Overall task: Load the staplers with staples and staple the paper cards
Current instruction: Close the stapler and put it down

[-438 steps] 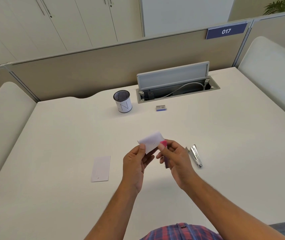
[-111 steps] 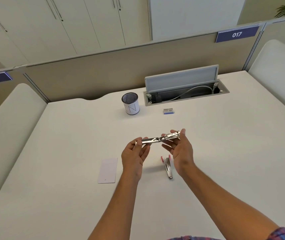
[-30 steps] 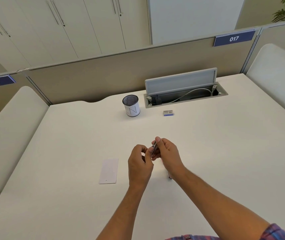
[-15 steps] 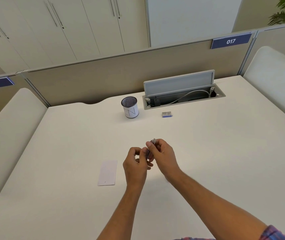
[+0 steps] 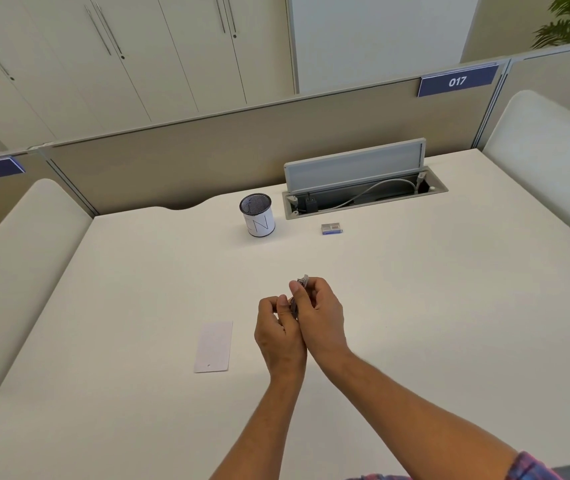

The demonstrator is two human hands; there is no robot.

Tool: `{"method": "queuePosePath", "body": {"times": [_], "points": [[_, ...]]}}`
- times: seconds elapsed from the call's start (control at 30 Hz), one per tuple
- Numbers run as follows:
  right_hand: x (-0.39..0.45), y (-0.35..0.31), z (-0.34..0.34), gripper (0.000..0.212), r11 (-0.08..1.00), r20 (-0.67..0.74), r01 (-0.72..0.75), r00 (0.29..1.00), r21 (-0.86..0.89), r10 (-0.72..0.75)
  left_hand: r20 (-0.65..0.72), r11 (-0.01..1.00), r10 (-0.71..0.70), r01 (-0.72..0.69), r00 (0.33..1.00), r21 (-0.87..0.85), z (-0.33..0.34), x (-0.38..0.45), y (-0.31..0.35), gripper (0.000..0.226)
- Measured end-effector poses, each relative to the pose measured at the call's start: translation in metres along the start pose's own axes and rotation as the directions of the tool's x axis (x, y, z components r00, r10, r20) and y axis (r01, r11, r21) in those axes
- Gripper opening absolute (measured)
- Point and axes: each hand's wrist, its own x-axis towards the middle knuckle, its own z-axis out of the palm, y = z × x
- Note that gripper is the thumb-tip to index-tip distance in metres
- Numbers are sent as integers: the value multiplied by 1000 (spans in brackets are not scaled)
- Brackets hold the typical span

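Both hands meet over the middle of the white desk (image 5: 432,306). My right hand (image 5: 321,317) grips a small silver stapler (image 5: 302,281), whose metal tip sticks up above my fingers; most of it is hidden. My left hand (image 5: 278,332) presses against it from the left, fingers curled on its lower part. A white paper card (image 5: 214,346) lies flat on the desk to the left of my hands. A small blue staple box (image 5: 331,229) sits further back. The pink stapler is hidden behind my hands.
A white mesh pen cup (image 5: 257,215) stands at the back centre. An open cable tray (image 5: 363,188) with its grey lid raised is sunk into the desk behind the staple box. A beige partition (image 5: 172,161) closes the desk's far edge.
The silver stapler, held open and stretched between both hands 3.7 s ago, is now folded shut inside my hands. Within the last second my hands have barely moved.
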Motion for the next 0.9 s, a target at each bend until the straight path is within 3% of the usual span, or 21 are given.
{"method": "queuePosePath", "body": {"times": [0.17,0.27,0.43,0.6,0.9], "points": [[6,0,-14,20,991,41,-72,997,113,68,232,987,-100,127,968,-103,-9,7,2,27],[8,-3,-20,23,993,66,-61,996,97,55,272,969,-162,205,949,-136,-11,10,3,29],[11,-3,-22,24,998,51,-54,997,43,52,261,978,-140,175,955,-114,-9,11,7,26],[3,-3,-8,29,965,79,-149,988,218,135,123,1000,14,-12,992,-14,3,2,6,18],[0,-4,4,34,932,-28,-152,985,329,170,-9,999,13,-14,1000,-50,11,-2,-1,18]]}}
